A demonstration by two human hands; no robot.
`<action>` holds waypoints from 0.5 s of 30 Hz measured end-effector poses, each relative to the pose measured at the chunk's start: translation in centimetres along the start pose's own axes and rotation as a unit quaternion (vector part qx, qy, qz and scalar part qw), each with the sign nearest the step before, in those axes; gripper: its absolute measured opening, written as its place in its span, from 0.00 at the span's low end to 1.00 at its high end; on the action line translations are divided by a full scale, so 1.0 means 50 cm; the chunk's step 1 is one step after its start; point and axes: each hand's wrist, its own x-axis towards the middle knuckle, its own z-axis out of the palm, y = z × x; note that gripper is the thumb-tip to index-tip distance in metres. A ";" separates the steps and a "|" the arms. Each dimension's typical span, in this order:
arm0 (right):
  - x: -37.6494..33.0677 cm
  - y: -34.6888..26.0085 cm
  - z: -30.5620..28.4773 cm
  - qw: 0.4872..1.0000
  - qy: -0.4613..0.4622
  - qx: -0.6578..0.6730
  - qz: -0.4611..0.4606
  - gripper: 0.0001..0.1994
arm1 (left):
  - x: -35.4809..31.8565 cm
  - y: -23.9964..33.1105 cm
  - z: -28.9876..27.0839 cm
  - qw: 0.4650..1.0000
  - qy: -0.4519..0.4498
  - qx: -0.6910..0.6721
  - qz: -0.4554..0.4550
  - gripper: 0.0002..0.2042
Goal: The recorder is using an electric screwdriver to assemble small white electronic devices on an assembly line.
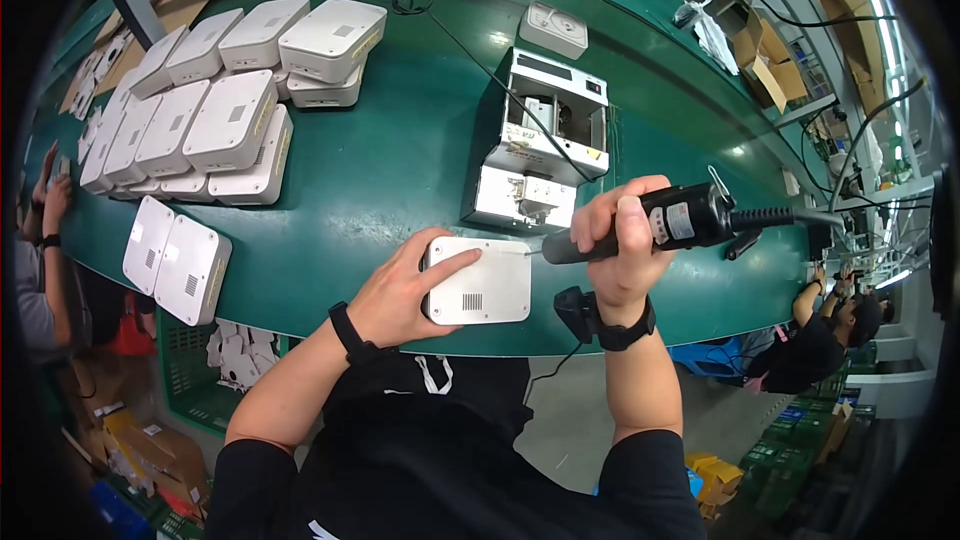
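A white rounded plastic housing (485, 285) with a small vent grille lies on the green table (400, 160) near its front edge. My left hand (405, 292) rests on the housing's left side, thumb across its top, holding it flat. A black electric screwdriver (660, 223) lies nearly level in my right hand (620, 245), its bit tip touching the housing's upper right corner. The screwdriver's cable runs off to the right.
A white screw feeder machine (545, 145) stands just behind the housing. Stacks of several white housings (225, 100) fill the left; two more (175, 260) lie at the front left. Other people work at the left edge, far back and lower right.
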 end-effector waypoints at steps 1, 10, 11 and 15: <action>0.000 0.004 0.001 1.000 -0.001 0.008 -0.002 0.06 | 0.000 -0.001 -0.001 1.000 0.003 0.004 0.002 0.41; -0.004 0.015 0.003 1.000 0.003 0.017 -0.011 0.05 | -0.012 -0.006 0.004 1.000 0.009 -0.009 0.006 0.41; -0.004 0.012 0.005 1.000 0.006 0.017 -0.010 0.05 | -0.014 -0.007 0.006 1.000 0.012 -0.007 0.009 0.41; 0.013 -0.008 0.017 1.000 0.006 -0.009 -0.024 0.05 | -0.015 -0.015 0.007 1.000 0.024 0.005 0.018 0.41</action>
